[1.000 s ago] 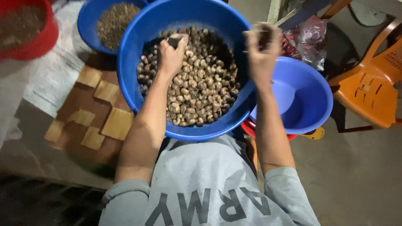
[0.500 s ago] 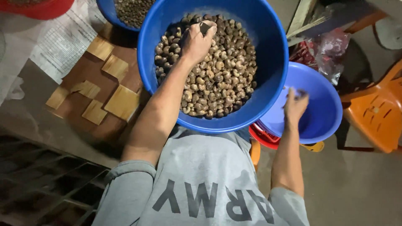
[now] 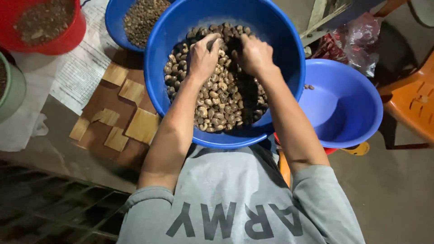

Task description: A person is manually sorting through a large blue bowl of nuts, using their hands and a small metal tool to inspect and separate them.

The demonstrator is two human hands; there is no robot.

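I am looking down on a dim grey concrete floor (image 3: 398,199) with a patch of brown wood-block flooring (image 3: 120,115) lying at nine o'clock of the work. At the centre is sitting a large round blue plastic basin (image 3: 289,49), filled across its bottom with a heap of brown and tan curved nuts in their shells (image 3: 217,99), mottled, some pale, some nearly black. My left hand (image 3: 203,56) is resting knuckles-up on the heap at eleven o'clock of the pile, fingers curled down into the nuts; whether they are pinching one I cannot tell. My right hand (image 3: 254,54) is sitting just beside it at one o'clock, fingers bent and buried in the nuts, its hold likewise hidden. The two hands are nearly touching.

At three o'clock a smaller blue plastic bowl (image 3: 348,104) is tucking its rim under the big basin's edge, holding only a few nuts near its near-left wall. At eleven o'clock another blue bowl of dark fine bits (image 3: 142,16) is touching the basin's rim, and a red plastic tub (image 3: 68,38) is standing further at ten o'clock. An orange plastic chair (image 3: 409,101) is crowding the far three o'clock edge.
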